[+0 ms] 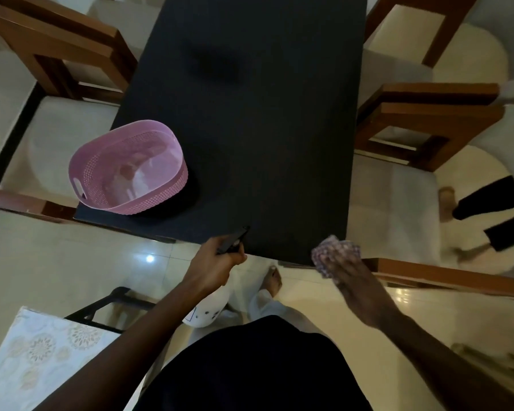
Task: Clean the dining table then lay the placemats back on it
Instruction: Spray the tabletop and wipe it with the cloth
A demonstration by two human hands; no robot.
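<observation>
Clearly the dark worktop (250, 129) is bare except for a pink perforated basket (128, 170) near its left edge; no placemats lie on it yet. At the near edge, the left hand (217, 262) has its fingers curled around a spray bottle (208, 310), nozzle aimed over the surface, and the right hand (347, 271) clutches a checked cloth (333, 253). Spraying lightly, then wiping in overlapping passes and shifting the basket, would likely serve best. Wooden chairs (428, 120) flank both sides.
</observation>
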